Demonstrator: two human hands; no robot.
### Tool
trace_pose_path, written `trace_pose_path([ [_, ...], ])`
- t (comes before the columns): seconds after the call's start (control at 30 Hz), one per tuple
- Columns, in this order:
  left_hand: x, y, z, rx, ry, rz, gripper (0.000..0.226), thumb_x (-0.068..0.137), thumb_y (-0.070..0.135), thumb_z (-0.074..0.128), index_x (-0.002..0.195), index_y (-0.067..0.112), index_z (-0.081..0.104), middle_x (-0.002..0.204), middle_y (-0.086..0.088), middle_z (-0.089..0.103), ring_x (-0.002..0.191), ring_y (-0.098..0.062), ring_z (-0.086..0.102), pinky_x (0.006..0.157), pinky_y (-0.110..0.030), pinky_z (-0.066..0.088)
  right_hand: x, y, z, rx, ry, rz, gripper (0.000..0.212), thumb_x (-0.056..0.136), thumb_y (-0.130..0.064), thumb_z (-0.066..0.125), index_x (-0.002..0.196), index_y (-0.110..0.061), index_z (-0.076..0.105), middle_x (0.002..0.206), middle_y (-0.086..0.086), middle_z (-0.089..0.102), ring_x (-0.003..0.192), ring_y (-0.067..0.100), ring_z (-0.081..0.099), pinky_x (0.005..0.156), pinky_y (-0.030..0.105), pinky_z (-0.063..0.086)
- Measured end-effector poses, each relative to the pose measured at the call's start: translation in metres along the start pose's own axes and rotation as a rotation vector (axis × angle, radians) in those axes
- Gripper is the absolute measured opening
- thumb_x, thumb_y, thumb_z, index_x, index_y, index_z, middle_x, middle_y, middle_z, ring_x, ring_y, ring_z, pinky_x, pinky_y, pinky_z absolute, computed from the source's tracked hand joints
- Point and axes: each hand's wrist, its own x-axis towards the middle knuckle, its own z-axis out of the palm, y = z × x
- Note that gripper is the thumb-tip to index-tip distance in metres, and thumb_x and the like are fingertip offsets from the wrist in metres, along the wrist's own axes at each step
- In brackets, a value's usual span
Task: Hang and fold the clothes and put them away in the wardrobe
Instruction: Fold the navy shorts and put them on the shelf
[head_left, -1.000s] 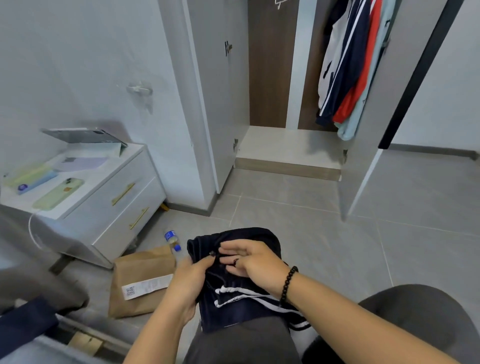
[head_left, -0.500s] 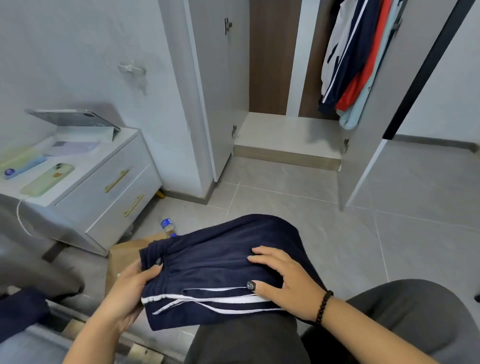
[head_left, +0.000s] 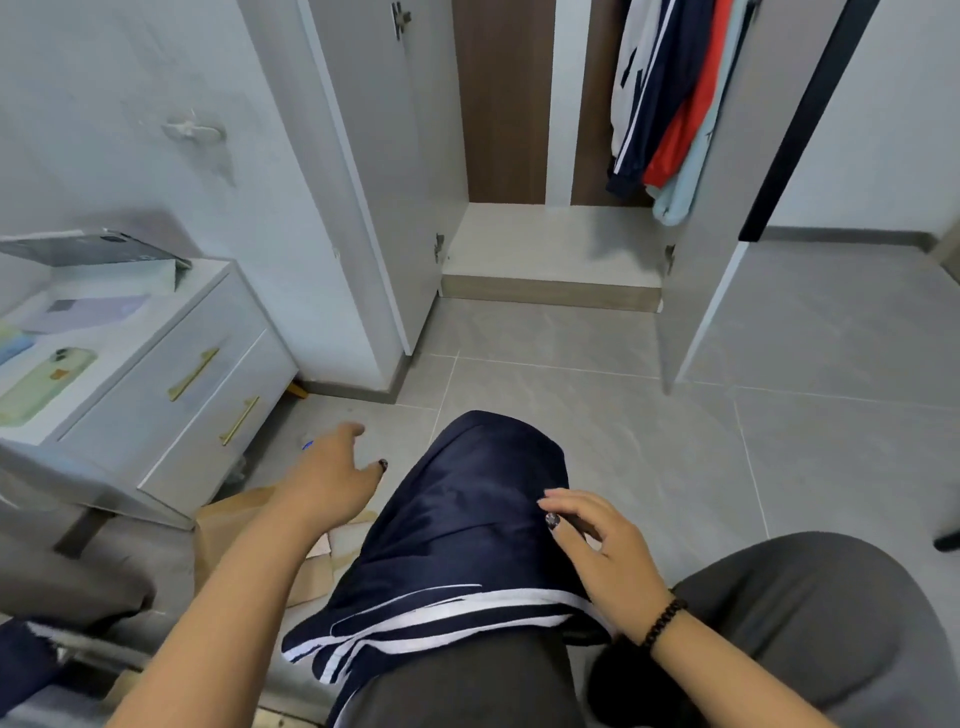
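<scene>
Now the navy shorts (head_left: 467, 545), with white stripes along the hem, lie draped over the person's left knee, probably because the thigh serves as a surface for folding. The right hand (head_left: 602, 556) rests on their right edge with fingers only loosely bent, seemingly pressing the cloth flat so it does not slide. The left hand (head_left: 332, 483) hovers beside them, spread and holding nothing. The wardrobe (head_left: 550, 244) stands open ahead, jackets (head_left: 670, 98) hanging inside.

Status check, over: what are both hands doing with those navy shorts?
Left hand open, off the navy shorts. Right hand resting on them. Shorts folded on lap. Wardrobe open, path clear.
</scene>
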Motion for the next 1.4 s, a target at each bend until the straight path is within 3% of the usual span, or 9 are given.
trace_pose_path([
  [0.2, 0.031, 0.094, 0.036, 0.222, -0.054, 0.428, 0.046, 0.096, 0.026, 0.052, 0.141, 0.017, 0.044, 0.142, -0.005, 0.048, 0.126, -0.022, 0.048, 0.104, -0.029, 0.036, 0.017, 0.060, 0.005, 0.097, 0.088, 0.563, 0.015, 0.088, -0.009, 0.059, 0.092, -0.022, 0.066, 0.097, -0.006, 0.067, 0.091, 0.008, 0.061, 0.069, 0.012, 0.043],
  [0.53, 0.110, 0.129, 0.107, 0.968, -0.347, 0.338, 0.032, 0.098, 0.030, 0.044, 0.122, 0.011, 0.055, 0.121, -0.008, 0.059, 0.106, -0.027, 0.058, 0.076, -0.032, 0.044, 0.028, 0.095, 0.032, 0.566, -0.203, 1.172, 0.024, 0.089, -0.033, 0.060, 0.097, -0.011, 0.066, 0.090, 0.005, 0.068, 0.081, 0.023, 0.063, 0.063, 0.030, 0.052],
  [0.67, 0.137, 0.120, 0.122, 0.984, -0.434, 0.210, 0.035, 0.100, 0.035, 0.044, 0.116, 0.007, 0.057, 0.122, -0.009, 0.059, 0.108, -0.028, 0.058, 0.088, -0.035, 0.049, 0.033, 0.097, 0.031, 0.637, -0.140, 1.062, 0.005, 0.089, -0.011, 0.062, 0.088, -0.009, 0.067, 0.076, 0.008, 0.070, 0.071, 0.023, 0.067, 0.054, 0.030, 0.054],
  [0.83, 0.163, 0.114, 0.128, 0.801, -0.296, 0.178, 0.028, 0.101, 0.026, 0.041, 0.107, 0.004, 0.057, 0.118, -0.015, 0.061, 0.103, -0.030, 0.059, 0.082, -0.035, 0.047, 0.048, 0.098, 0.014, 0.578, 0.265, 0.819, 0.020, 0.086, -0.001, 0.063, 0.075, -0.015, 0.072, 0.078, 0.009, 0.073, 0.077, 0.025, 0.068, 0.076, 0.040, 0.057],
  [0.93, 0.167, 0.115, 0.127, 0.753, -0.258, 0.130, 0.029, 0.101, 0.023, 0.038, 0.111, 0.003, 0.057, 0.120, -0.016, 0.060, 0.104, -0.031, 0.058, 0.080, -0.034, 0.044, 0.045, 0.103, 0.007, 0.639, 0.406, 0.928, 0.034, 0.087, -0.001, 0.054, 0.058, -0.011, 0.069, 0.065, 0.010, 0.067, 0.066, 0.029, 0.063, 0.071, 0.047, 0.056],
  [1.07, 0.164, 0.112, 0.129, 0.758, -0.384, 0.062, 0.037, 0.105, 0.023, 0.033, 0.126, -0.001, 0.053, 0.135, -0.018, 0.053, 0.121, -0.031, 0.052, 0.098, -0.033, 0.040, 0.027, 0.094, 0.033, 0.705, 0.157, 1.155, 0.021, 0.090, 0.000, 0.046, 0.076, -0.001, 0.062, 0.063, 0.015, 0.063, 0.051, 0.025, 0.060, 0.044, 0.029, 0.049],
  [1.17, 0.160, 0.111, 0.128, 0.807, -0.439, 0.029, 0.034, 0.104, 0.016, 0.034, 0.127, 0.001, 0.054, 0.134, -0.015, 0.054, 0.121, -0.029, 0.053, 0.101, -0.032, 0.041, 0.013, 0.088, 0.058, 0.633, 0.167, 0.989, 0.013, 0.085, -0.005, 0.054, 0.089, -0.018, 0.055, 0.079, 0.007, 0.068, 0.062, 0.018, 0.067, 0.050, 0.027, 0.053],
  [1.3, 0.158, 0.109, 0.126, 0.856, -0.477, -0.012, 0.026, 0.102, 0.012, 0.038, 0.117, 0.004, 0.058, 0.133, -0.015, 0.055, 0.112, -0.026, 0.056, 0.101, -0.032, 0.043, -0.001, 0.080, 0.073, 0.352, -0.001, 0.708, 0.091, 0.050, -0.051, 0.078, 0.123, -0.057, 0.024, 0.132, -0.017, 0.035, 0.111, 0.008, 0.052, 0.089, 0.026, 0.050],
  [1.4, 0.154, 0.110, 0.126, 0.879, -0.499, -0.029, 0.030, 0.101, 0.010, 0.039, 0.123, 0.003, 0.057, 0.134, -0.015, 0.054, 0.117, -0.028, 0.055, 0.103, -0.033, 0.043, 0.008, 0.074, 0.075, 0.143, 0.074, 0.673, 0.114, 0.059, -0.059, 0.067, 0.148, -0.037, -0.001, 0.148, -0.014, 0.014, 0.106, 0.006, 0.045, 0.087, 0.024, 0.041],
])
